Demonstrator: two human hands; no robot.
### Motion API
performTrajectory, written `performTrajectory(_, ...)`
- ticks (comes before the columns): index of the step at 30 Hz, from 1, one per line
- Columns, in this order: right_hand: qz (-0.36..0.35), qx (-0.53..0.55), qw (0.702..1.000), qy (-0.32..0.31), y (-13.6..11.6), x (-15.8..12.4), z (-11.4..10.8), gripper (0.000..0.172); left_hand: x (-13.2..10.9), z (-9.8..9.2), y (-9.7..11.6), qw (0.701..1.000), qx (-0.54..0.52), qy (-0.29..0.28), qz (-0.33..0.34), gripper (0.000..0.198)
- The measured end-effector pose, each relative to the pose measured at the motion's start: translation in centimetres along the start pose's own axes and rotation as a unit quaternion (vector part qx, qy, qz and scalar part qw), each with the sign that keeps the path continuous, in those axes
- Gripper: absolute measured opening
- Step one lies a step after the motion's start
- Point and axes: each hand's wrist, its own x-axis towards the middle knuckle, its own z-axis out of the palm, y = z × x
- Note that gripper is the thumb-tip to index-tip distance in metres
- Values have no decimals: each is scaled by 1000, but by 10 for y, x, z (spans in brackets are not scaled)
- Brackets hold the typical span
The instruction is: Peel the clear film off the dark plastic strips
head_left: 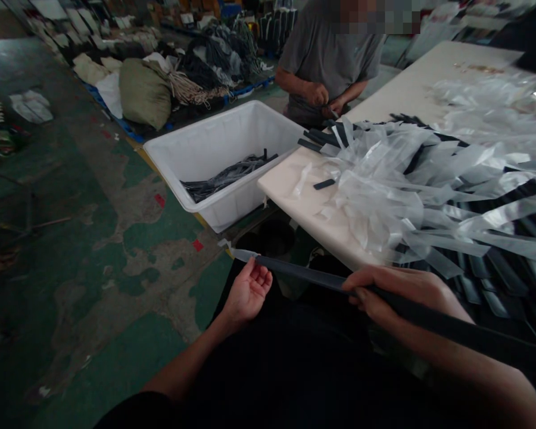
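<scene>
A long dark flat strip (304, 273) stretches across in front of me, running off past the right edge. At its left end a narrow clear plastic sleeve (243, 254) sticks out beyond the dark material. My left hand (250, 293), palm up, pinches the sleeve where it meets the strip's end, between thumb and fingertips. My right hand (395, 292) is wrapped round the strip farther along, thumb underneath. Beside the right hand, a heap of clear plastic sleeves (379, 202) lies on the table (306, 205), with many dark strips (509, 277) under and around it.
A white plastic tub (223, 128) holding dark strips (227, 177) stands beyond the table corner. Across from me a person in a grey shirt (330, 53) works with both hands at the table. Sacks (145, 92) and bundled cords lie on the floor behind. A dark bucket (276, 235) is under the table.
</scene>
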Motion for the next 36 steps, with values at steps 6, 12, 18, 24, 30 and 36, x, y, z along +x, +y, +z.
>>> performTrajectory(6,-33,0,999,-22,-7,15,19,19,-3,1,-7,1000,12,-1,-29,13)
performTrajectory(12,-15,2,999,-42,9,45,63,18,-4,1,-10,997,31,-35,-57,15)
performTrajectory(18,-22,10,998,49,-1,31,27,14,2,-2,-1,1000,17,0,-14,13)
performTrajectory(24,-69,53,996,22,5,50,62,15,1,-1,-1,998,42,-20,-35,11)
performTrajectory(30,-9,161,986,43,0,52,58,15,2,1,12,1000,10,10,-21,17)
performTrajectory(36,-77,69,994,38,-1,44,50,13,-3,0,6,998,19,-1,-60,16)
